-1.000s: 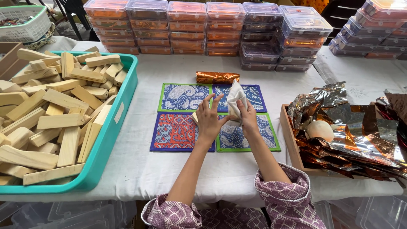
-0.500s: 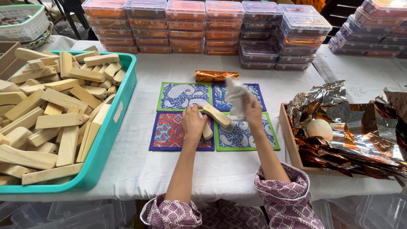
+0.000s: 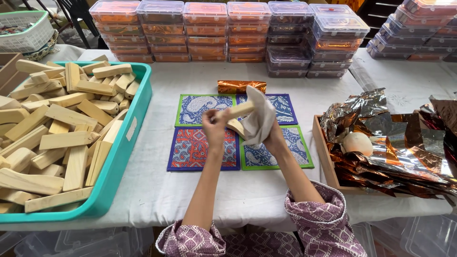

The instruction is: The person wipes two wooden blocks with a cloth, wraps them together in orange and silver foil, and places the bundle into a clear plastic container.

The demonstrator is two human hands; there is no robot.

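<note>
My left hand [image 3: 215,128] grips one end of a pale wooden block [image 3: 236,111], held above the patterned mats [image 3: 192,148]. My right hand [image 3: 275,137] holds a white cloth [image 3: 259,119] pressed against the block's other end. A second wooden piece [image 3: 236,126] shows just below the block, between my hands. A bar wrapped in copper foil [image 3: 241,86] lies on the table beyond the mats.
A teal tray [image 3: 124,153] full of wooden blocks sits at the left. A wooden tray [image 3: 325,159] at the right holds crumpled foil sheets [image 3: 390,138] and a pale round ball [image 3: 358,143]. Stacks of lidded plastic containers [image 3: 228,31] line the back of the white-clothed table [image 3: 157,192].
Both hands were resting over the mats with the cloth in the right. The left hand has since picked up a wooden block and raised it, and the cloth now meets it.
</note>
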